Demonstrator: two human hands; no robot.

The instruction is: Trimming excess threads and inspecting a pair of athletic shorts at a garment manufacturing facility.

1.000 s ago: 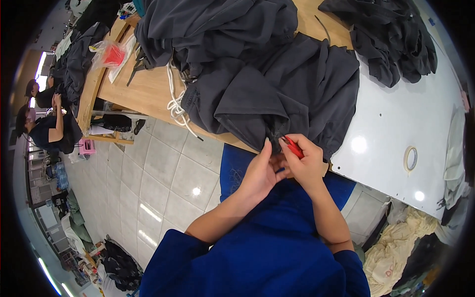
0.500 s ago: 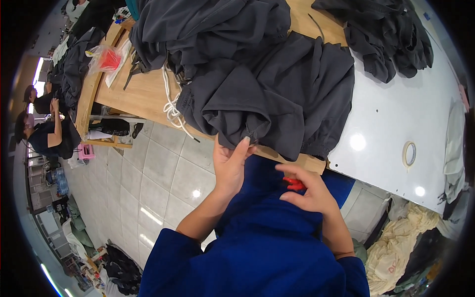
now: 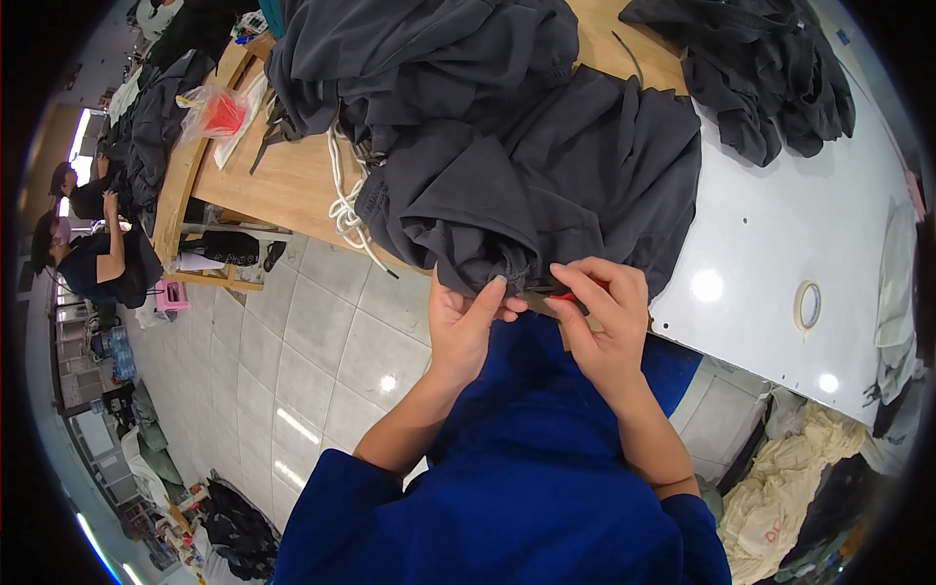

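Observation:
A dark grey garment [image 3: 468, 195] lies bunched at the near edge of the wooden table. My left hand [image 3: 466, 327] pinches its rolled, seamed edge between thumb and fingers. Just to the right, my right hand [image 3: 609, 327] is closed around small red-handled thread snips [image 3: 597, 290], mostly hidden by the fingers. Their tip points left at the pinched edge; whether it touches the cloth I cannot tell. White cords [image 3: 343, 210] hang over the table edge left of the garment.
More dark cloth [image 3: 419, 58] is heaped behind on the wooden table [image 3: 292, 185]. On the white tabletop [image 3: 741, 263] at right sit a tape roll [image 3: 807, 305] and another dark pile [image 3: 770, 78]. A plastic bag with something red [image 3: 222, 115] lies at left. Two people [image 3: 93, 234] stand far left.
My right hand has moved up and left to beside my left hand, its fingers closing round the red-handled snips. My left hand keeps its pinch, shifted slightly right.

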